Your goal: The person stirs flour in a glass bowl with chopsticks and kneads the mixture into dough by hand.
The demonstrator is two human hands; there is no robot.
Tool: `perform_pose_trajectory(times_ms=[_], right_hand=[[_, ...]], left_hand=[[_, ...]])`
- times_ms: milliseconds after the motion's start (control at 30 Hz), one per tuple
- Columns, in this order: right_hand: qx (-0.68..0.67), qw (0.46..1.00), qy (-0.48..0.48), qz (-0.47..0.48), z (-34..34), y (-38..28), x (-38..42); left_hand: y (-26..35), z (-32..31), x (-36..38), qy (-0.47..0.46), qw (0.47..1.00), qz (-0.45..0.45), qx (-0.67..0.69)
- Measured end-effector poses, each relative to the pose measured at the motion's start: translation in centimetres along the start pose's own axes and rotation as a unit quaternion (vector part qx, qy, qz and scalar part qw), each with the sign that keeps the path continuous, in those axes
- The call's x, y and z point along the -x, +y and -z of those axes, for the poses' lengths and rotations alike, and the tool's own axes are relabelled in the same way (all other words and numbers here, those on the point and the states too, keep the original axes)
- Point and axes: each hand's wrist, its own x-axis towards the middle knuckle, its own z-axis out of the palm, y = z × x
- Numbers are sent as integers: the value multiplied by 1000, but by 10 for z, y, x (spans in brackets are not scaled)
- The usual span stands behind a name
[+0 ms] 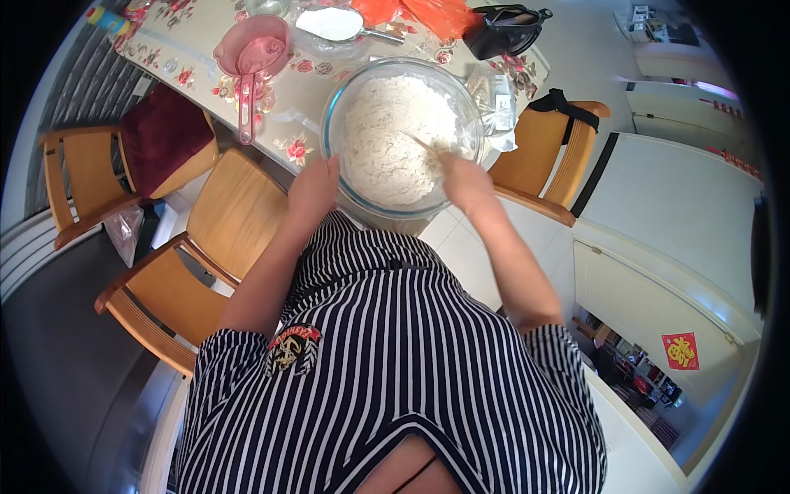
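Observation:
A large glass bowl (327,123) stands at the near edge of the table, holding a shaggy, floury mixture (391,136). My left hand (314,188) is closed on the bowl's rim at its lower left. Over the bowl's right side, my right hand (467,181) is closed around a thin stick (421,143), possibly a chopstick, whose far end reaches into the mixture. The fingertips of my right hand are slightly blurred.
On the flowered table (185,62) lie a pink dipper (253,51), a metal scoop with white powder (331,24), a red plastic bag (432,15), a black bag (504,31) and a clear packet (497,103). Wooden chairs (240,210) stand left and right.

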Motion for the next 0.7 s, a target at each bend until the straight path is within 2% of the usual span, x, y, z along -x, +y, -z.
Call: perform_pose_trajectory(times_ms=[33,67,100,133,167,200,233,267,300,333,367,400,433,500,533,567,600,633,700], right_hand=[[-52,998,29,14,-7,-14,-3],[-53,998,28,11,-12,-21,1],[-313,945,-60,-68,0,-36,16],[-545,814,-145,-139,8,-44,28],[-544,813,-147,-142,8,-48,37],[-652,725,-143,-168,9,-51,45],[-747,623,-134,-191,8,-52,48],[-791,565,-159,-171,6,-48,49],[-792,564,-159,-173,6,-49,50],[-810,542,-161,-155,5,-54,52],[-828,519,-163,-139,5,-61,53],[-814,542,-140,-155,8,-73,55],[-815,540,-139,-157,8,-83,58],[-765,610,-82,-190,9,-97,62],[-756,624,-59,-186,10,-100,64],[-758,622,-59,-188,11,-101,66],[-734,647,-54,-198,12,-101,69],[-709,672,-49,-208,12,-100,72],[-696,689,-52,-197,10,-101,83]], left_hand=[[6,12,2,0,1000,-1,-1],[12,25,4,-80,996,31,-13],[21,36,4,-158,985,61,-24],[27,37,8,-160,985,60,-22],[34,33,16,-173,982,47,62],[41,27,22,-182,972,33,146],[46,15,22,-183,971,35,147],[51,-4,19,-207,934,77,281],[55,-21,14,-226,877,118,408],[56,-34,7,-228,877,118,407],[57,-47,-1,-266,853,85,440],[59,-56,-4,-303,827,53,470],[65,-58,-4,-306,827,55,468],[77,-62,-4,-242,841,111,471],[83,-67,-2,-243,842,112,468],[89,-73,0,-206,851,118,469],[93,-75,3,-171,858,125,468],[96,-74,1,-174,859,125,466],[104,-74,-8,-131,828,205,506]])
